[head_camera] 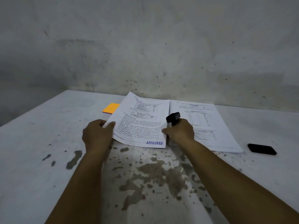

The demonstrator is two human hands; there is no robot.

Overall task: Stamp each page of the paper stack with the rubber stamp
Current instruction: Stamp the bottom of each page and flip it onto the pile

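Observation:
A printed page (140, 125) with a blue "APPROVED" mark at its lower right corner is lifted off the table between both hands. My left hand (97, 135) grips its left edge, thumb on top. My right hand (179, 131) pinches its right edge with the thumb and also holds the black rubber stamp (173, 118), which sticks up from the fist. The paper stack (208, 126) lies flat on the table just right of the lifted page, partly under my right hand.
An orange sticky-note pad (111, 108) lies behind the page on the left. A flat black object (262, 149) lies on the table to the right of the stack. The white table (40, 143) has worn patches near me. A grey wall (145, 46) stands behind.

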